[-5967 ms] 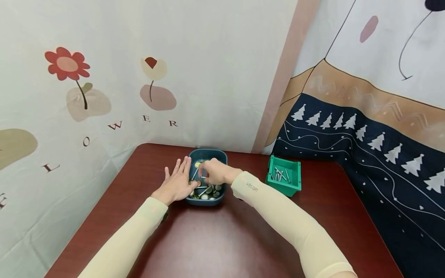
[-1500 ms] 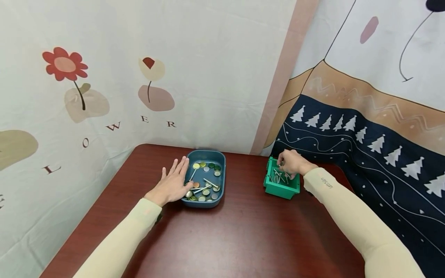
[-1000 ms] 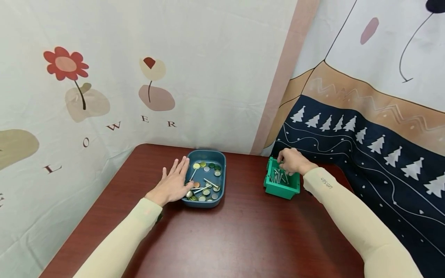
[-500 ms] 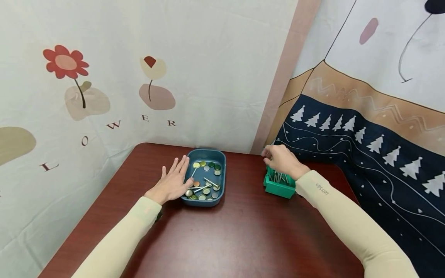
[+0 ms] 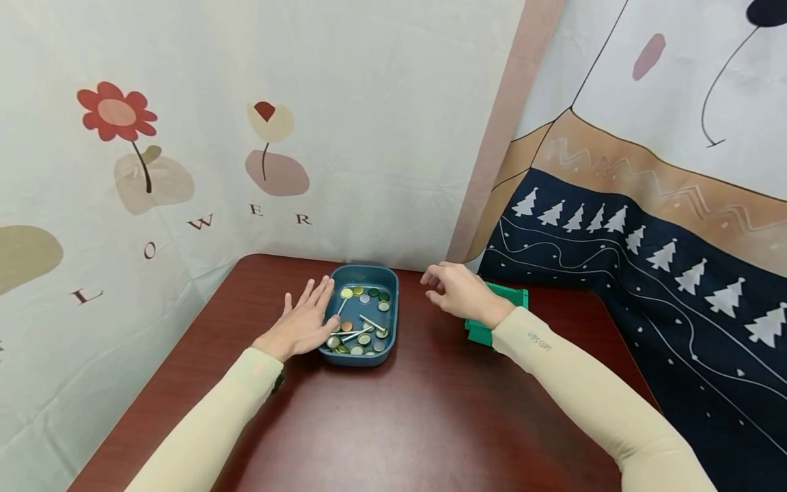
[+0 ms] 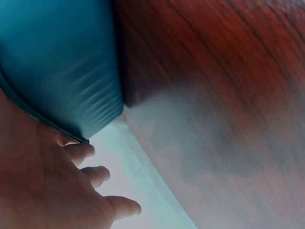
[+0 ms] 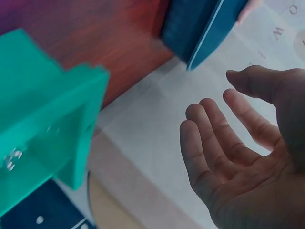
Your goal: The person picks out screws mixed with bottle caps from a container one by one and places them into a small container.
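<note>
In the left wrist view, the ribbed outer wall of the blue tray [image 5: 367, 275] is shown, which is hidden in the head view; in the latter, the tray's inside is seen, with round discs [image 5: 384, 306] and metal rods [image 5: 371, 324] scattered over its floor, mostly toward the near end. In the right wrist view, a few blurred silvery pieces [image 7: 13, 159] are seen inside the green box [image 5: 480, 333], whose contents are covered from the head camera.

The left hand [image 5: 299, 322] is laid along the tray's left rim, its fingers extended and fanned apart; whether any disc or rod is touched by the thumb cannot be told. The right hand [image 5: 460, 292] is held above the table [image 5: 381, 424], between tray and box, with its fingers relaxed and slightly bent; its thumb is kept apart from them and its bare palm is exposed in the wrist view.

The box is partly blocked from above by the right hand and its cream sleeve [image 5: 572, 372]. Behind the table, a pale cloth [image 5: 381, 137] and a navy cloth with white trees [image 5: 572, 249] are hung.
</note>
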Demonstrator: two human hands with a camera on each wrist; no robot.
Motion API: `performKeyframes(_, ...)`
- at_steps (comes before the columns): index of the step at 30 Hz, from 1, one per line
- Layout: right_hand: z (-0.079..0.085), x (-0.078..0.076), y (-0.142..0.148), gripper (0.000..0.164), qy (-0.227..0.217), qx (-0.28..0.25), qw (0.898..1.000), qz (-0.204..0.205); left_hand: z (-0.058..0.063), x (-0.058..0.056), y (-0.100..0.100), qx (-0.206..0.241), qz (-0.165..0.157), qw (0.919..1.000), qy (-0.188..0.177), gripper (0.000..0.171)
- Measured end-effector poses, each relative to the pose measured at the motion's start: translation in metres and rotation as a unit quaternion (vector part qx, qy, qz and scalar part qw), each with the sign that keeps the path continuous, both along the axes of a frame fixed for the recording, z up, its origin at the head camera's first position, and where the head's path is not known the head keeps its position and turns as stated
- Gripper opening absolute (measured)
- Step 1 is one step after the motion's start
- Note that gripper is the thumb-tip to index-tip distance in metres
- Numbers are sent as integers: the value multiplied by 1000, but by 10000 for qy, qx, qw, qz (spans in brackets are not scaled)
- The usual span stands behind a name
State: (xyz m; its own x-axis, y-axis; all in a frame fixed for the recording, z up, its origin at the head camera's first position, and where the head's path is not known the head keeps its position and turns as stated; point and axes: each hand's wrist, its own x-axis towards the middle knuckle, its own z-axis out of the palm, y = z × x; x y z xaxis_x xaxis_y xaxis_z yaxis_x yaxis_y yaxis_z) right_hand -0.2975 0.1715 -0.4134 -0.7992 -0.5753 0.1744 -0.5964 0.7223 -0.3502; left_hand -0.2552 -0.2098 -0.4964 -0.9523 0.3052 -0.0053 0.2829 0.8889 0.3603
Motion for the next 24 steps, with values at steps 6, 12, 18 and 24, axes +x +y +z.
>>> performKeyframes(6, -3, 7, -27, 34, -86, 338, 9994, 82, -4, 1, 1, -15, 58, 10000, 18, 88)
performKeyframes(12, -12, 10, -46, 39, 87, 534, 9978, 371, -5, 2, 2, 25, 83, 10000, -3, 89)
performKeyframes(18, -20, 13, -64, 51, 472, 859, 9930, 653, -4, 2, 1, 16, 99, 9999, 4, 89)
performKeyframes(24, -26, 16, -84, 63, 467, 1408, 9858, 787, -3, 3, 2, 39, 110, 9999, -13, 89)
